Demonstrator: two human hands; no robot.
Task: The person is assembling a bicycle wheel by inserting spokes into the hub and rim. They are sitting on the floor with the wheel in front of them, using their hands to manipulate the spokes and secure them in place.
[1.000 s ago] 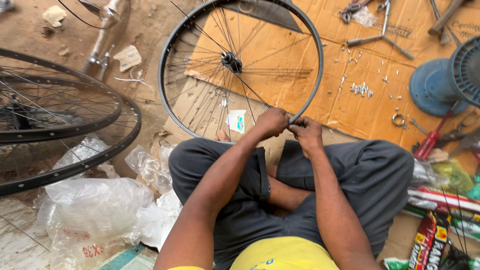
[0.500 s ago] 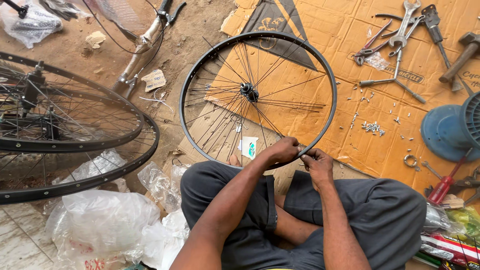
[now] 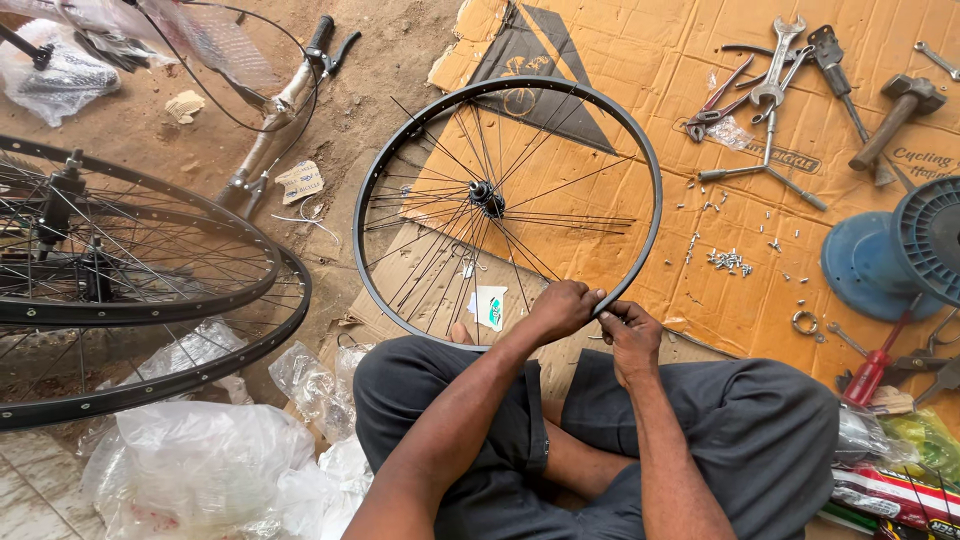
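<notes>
A black bicycle wheel rim with thin spokes and a central hub lies on brown cardboard in front of my crossed legs. My left hand is closed over the near edge of the rim. Right beside it, my right hand pinches something small at the same part of the rim; what it holds is hidden by the fingers. Both hands nearly touch each other.
Two more spoked wheels lie stacked at left, with clear plastic bags below them. A handlebar lies on the dirt. Wrenches and pliers, a hammer, scattered spoke nipples and a blue spool sit at right.
The view has tilted, so the wheel and my hands sit lower and further right in frame. My hands have stayed together at the near edge of the rim.
</notes>
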